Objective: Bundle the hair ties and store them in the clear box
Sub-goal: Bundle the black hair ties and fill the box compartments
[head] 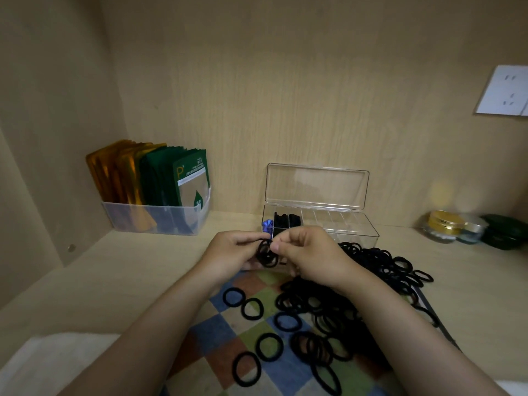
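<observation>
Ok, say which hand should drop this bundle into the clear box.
Right, probably. The right hand pinches the bundle and sits before the empty compartments of the clear box; the left hand lies off its left end.

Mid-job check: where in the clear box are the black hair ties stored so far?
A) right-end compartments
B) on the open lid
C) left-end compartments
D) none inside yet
C: the black hair ties fill compartments near the left end of the clear box, while the compartments toward its right end look see-through.

Black hair ties [337, 304] on a blue, green and brown checked mat [228, 335].
</observation>
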Motion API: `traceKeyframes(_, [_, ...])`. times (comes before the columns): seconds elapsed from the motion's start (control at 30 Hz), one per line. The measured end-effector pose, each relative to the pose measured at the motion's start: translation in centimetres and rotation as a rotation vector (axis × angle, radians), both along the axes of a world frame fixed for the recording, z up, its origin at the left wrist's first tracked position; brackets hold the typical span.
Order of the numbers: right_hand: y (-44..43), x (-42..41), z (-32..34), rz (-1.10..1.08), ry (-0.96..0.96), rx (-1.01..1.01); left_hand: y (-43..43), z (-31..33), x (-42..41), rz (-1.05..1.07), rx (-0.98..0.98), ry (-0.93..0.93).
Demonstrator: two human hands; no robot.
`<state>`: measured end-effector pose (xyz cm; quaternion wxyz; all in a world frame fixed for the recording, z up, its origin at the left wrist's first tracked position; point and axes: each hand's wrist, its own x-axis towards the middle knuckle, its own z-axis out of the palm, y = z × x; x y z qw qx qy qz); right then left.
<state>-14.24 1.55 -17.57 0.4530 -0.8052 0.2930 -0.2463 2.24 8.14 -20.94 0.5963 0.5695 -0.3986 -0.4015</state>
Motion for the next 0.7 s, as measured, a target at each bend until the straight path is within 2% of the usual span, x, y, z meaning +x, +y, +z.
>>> traceKeyframes(0.27, [-0.4,0.4,-0.8,-0.217,0.030,-0.111,0.2,0.4,-0.3,-0.193,0.029,0.197])
traceKeyframes(0.4, [-0.4,0.8,-1.2,-0.233,0.029,-0.135,0.2,0.1,0.1,-0.155,0.031,0.063])
traceKeyframes(0.5, [-0.1,1.0,-1.3,-0.227,0.063,-0.250,0.1,0.1,0.9,-0.059,0.070,-0.035])
traceKeyframes(0.57, [0.4,0.9,-1.1,-0.084,0.114,-0.324,0.1,0.2,1.5,0.026,0.072,-0.078])
traceKeyframes(0.7, [1.7,1.3,-1.0,0.363,0.307,-0.402,0.1,0.4,2.2,0.135,0.064,-0.102])
